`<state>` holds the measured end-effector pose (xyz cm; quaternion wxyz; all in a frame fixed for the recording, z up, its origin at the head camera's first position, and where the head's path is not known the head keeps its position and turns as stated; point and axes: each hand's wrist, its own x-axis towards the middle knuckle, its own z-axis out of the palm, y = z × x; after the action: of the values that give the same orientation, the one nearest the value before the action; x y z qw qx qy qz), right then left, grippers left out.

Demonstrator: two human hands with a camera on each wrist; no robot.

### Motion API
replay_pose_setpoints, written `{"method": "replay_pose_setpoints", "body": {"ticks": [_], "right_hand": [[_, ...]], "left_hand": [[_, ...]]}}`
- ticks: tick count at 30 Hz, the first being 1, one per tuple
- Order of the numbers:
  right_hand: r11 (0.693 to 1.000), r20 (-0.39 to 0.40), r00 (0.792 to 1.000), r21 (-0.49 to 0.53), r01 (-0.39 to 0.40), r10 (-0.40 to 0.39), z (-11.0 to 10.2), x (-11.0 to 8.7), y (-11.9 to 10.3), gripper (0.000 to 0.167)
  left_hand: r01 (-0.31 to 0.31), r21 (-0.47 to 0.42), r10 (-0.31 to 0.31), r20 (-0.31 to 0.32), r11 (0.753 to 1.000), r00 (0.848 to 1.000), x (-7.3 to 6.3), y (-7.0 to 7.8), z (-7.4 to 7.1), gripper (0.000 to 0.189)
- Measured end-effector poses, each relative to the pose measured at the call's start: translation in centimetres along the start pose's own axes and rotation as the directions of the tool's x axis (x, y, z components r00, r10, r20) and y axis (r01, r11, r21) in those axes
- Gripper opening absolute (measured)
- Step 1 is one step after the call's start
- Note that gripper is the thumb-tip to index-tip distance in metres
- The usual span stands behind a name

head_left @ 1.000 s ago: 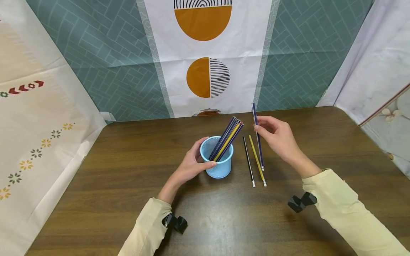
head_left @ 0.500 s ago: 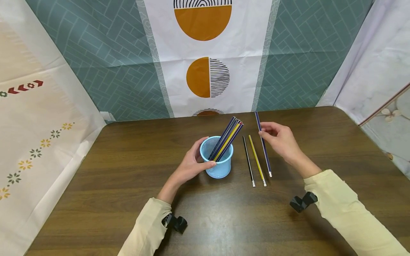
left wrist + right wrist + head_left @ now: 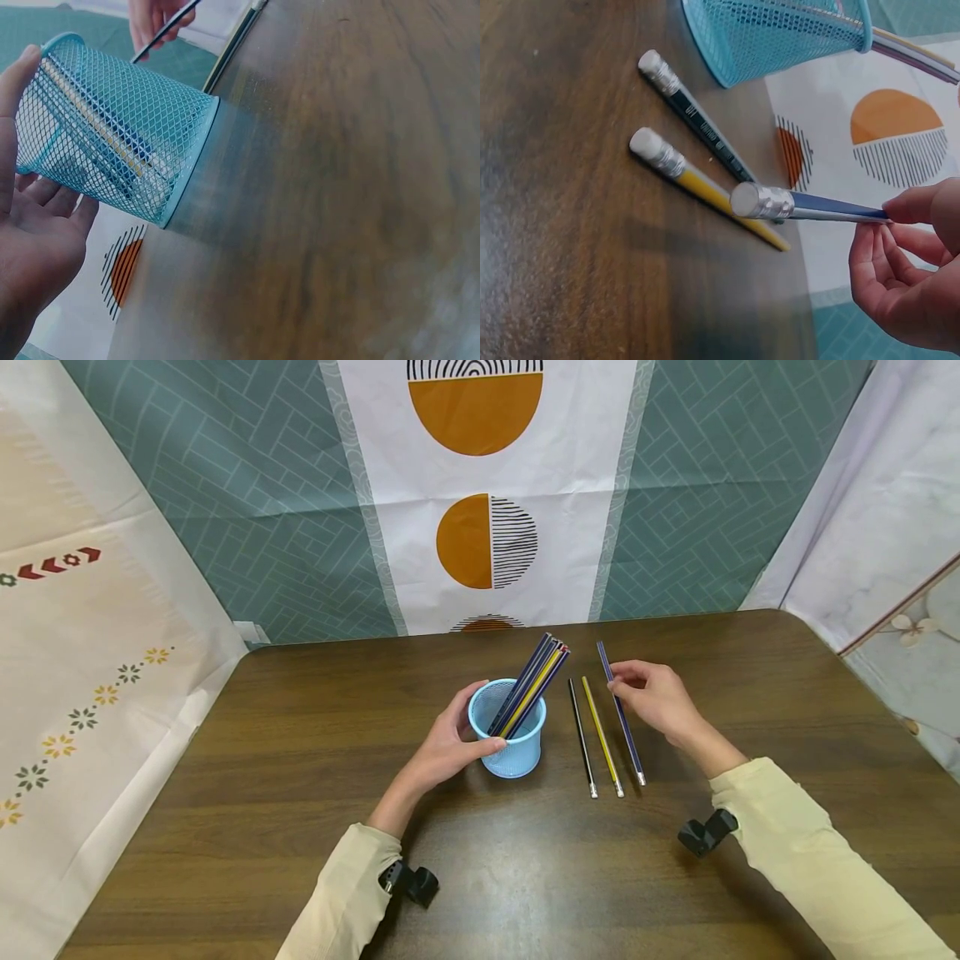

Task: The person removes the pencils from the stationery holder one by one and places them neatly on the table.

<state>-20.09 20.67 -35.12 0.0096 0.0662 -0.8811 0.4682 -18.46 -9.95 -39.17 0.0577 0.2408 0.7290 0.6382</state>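
My left hand (image 3: 448, 748) grips a light blue mesh pencil cup (image 3: 513, 760) by its side, thumb at the near rim. Several dark blue pencils and a yellow one (image 3: 534, 688) lean to the right inside the cup. My right hand (image 3: 658, 700) pinches a blue pencil (image 3: 624, 727) between thumb and fingers; in the right wrist view its white eraser end (image 3: 759, 201) points at the camera. To the left of that pencil lie a yellow pencil (image 3: 602, 735) and a black pencil (image 3: 582, 737), side by side, erasers toward me.
The brown wooden table (image 3: 300, 735) carries the cup and pencils. Behind its far edge hangs a teal and white cloth (image 3: 570, 552) with orange half circles. Pale patterned cloths hang at the left (image 3: 112, 693) and right (image 3: 885, 527).
My right hand has brought the blue pencil down and toward me, a little to the right, next to the yellow pencil. The left hand and cup have stayed put.
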Motion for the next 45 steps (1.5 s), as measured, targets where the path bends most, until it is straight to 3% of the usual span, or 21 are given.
{"method": "replay_pose_setpoints", "body": {"ticks": [17, 45], "right_hand": [[0.996, 0.063, 0.994, -0.028, -0.087, 0.089, 1.0, 0.7, 3.2, 0.033], [0.989, 0.104, 0.985, -0.071, -0.13, 0.137, 1.7, 0.7, 4.1, 0.03]], "left_hand": [[0.001, 0.005, -0.001, 0.003, 1.0, 1.0, 0.1, -0.2, -0.1, 0.081], [0.03, 0.012, -0.03, -0.006, 0.999, 1.0, 0.1, 0.0, 0.0, 0.08]]}}
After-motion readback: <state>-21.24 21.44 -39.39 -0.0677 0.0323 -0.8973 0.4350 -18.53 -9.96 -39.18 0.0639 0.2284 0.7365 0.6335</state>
